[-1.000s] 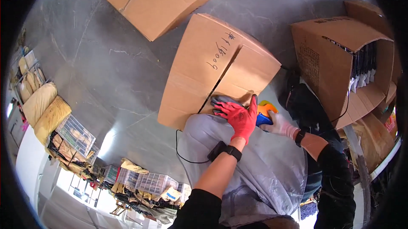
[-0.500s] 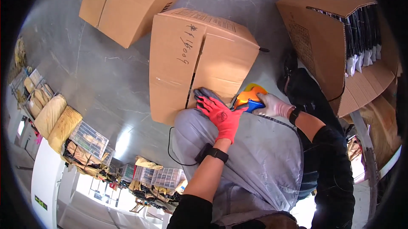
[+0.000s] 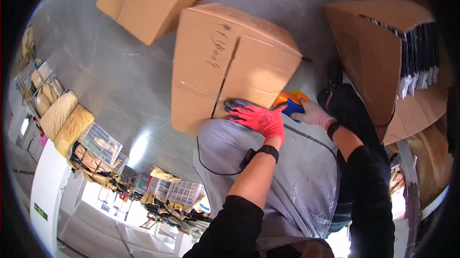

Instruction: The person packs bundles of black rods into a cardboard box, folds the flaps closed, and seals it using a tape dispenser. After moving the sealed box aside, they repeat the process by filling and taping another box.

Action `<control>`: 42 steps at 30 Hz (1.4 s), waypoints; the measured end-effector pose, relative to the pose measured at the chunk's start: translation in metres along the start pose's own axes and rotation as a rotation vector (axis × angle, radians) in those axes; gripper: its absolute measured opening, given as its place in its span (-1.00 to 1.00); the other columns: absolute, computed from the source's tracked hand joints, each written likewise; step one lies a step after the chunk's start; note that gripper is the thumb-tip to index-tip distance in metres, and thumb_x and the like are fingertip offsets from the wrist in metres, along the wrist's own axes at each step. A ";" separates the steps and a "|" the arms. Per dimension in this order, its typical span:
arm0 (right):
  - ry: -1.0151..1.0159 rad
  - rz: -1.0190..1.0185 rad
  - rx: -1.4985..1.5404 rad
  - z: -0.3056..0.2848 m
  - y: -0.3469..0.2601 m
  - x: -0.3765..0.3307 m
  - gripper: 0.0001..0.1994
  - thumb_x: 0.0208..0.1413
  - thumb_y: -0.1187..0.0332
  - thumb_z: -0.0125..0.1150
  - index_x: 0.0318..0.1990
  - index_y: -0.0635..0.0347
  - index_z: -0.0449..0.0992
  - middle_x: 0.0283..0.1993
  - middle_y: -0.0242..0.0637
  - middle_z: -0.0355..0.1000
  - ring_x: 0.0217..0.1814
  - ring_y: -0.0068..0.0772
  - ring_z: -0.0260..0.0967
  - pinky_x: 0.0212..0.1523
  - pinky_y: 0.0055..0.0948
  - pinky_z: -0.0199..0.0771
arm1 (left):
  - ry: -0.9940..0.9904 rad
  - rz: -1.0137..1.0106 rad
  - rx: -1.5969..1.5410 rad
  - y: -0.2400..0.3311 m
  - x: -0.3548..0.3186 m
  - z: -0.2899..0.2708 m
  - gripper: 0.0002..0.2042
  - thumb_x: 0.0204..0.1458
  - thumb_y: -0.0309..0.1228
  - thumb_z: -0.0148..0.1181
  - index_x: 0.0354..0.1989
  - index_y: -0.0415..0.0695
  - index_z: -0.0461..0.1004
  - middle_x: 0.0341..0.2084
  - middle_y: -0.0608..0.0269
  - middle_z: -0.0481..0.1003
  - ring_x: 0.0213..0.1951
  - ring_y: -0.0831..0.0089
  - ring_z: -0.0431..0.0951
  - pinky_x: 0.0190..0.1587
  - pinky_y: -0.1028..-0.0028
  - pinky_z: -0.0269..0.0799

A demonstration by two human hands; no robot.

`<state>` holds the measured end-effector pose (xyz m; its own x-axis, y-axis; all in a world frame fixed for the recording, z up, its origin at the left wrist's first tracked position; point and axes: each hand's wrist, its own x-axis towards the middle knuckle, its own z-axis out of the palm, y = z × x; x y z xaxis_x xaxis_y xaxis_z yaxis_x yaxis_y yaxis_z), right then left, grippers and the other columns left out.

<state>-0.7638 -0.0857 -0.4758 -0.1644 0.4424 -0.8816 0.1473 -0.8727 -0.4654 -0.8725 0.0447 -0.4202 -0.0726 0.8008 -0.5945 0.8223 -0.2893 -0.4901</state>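
Note:
A brown cardboard box with handwriting on it stands in front of my knees, its flaps folded over and a dark gap running between them. My left hand, in a red glove with dark fingertips, lies flat against the near part of the box, fingers stretched out beside the gap. At the box's right edge my right hand, in a pale pinkish glove, is closed round an orange and blue tape dispenser. The fingers partly cover the dispenser. A grey apron covers my lap.
Another closed carton stands at the far left. To the right is an open carton packed with black items with white ends. Wire crates and brown sacks line the left side, across the grey floor.
My left hand has turned, its forearm swinging right, and still presses on the box. The dispenser in my right hand has tilted, showing less orange. The whole view has shifted slightly.

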 end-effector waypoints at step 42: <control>0.658 0.049 1.285 -0.098 -0.187 -0.146 -0.59 0.25 0.14 0.17 0.08 0.27 0.41 -0.12 -0.28 0.51 -0.14 -0.36 0.54 -0.06 -0.35 0.58 | 0.053 0.497 -0.342 -0.098 0.115 -0.111 0.48 -0.57 0.36 0.42 0.42 -0.42 -0.28 0.42 -0.37 -0.34 0.43 -0.34 -0.36 0.31 -0.37 -0.49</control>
<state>-0.6716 0.0330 -0.2681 0.3377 0.1116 -0.9346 -0.8812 -0.3114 -0.3556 -0.8986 0.2227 -0.3700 0.3880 0.6403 -0.6630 0.8858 -0.4577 0.0764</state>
